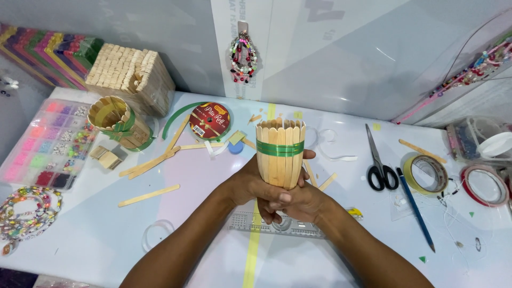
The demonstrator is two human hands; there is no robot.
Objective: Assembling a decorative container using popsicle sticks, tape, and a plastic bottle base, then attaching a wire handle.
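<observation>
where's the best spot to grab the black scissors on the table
Take the scissors by the black loop handles, which lie at the near end, toward the person, with the blades pointing away toward the wall. Coming from the near side with the right hand looks easiest; the tape roll and blue pencil sit close on their right.

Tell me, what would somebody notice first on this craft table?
Probably the wooden stick cup with its green ribbon band, held upright by the left hand and right hand at the table's middle. A second stick cup stands far left, and black scissors lie to the right.
</observation>
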